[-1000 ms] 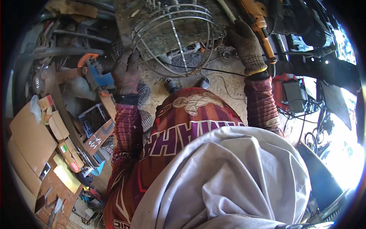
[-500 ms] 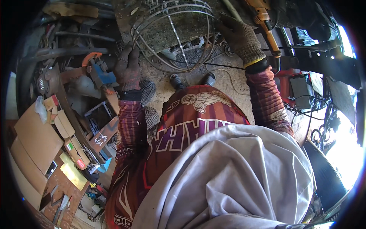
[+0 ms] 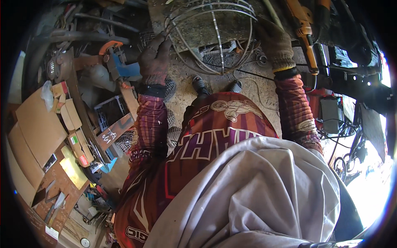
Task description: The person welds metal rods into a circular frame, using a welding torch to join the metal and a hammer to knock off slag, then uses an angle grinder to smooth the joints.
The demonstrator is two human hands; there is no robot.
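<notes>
A domed cage of bare metal wire (image 3: 219,39) stands over the edge of a dark, worn worktop (image 3: 194,31), its upper part cut off by the picture's top. My left hand (image 3: 155,58), in a dark glove, has its fingers closed at the cage's left rim. My right hand (image 3: 276,43), in a knitted work glove with a yellow cuff edge, is at the right rim. Its fingers curl around the wire there, partly lost in shadow. Just right of that hand lie a pale rod (image 3: 273,14) and an orange power tool (image 3: 305,33) with a cord.
Left of me are a blue and orange clamp-like tool (image 3: 122,66), cardboard boxes (image 3: 39,120) and a brown board (image 3: 68,198) with hand tools. More wire cages (image 3: 171,134) sit on the floor by my left arm. Cords (image 3: 260,72) cross the floor. A red machine (image 3: 316,103) stands at right.
The whole view has shifted, so most things appear farther right. The cage and both hands have moved slightly right together, and both hands remain at its rim.
</notes>
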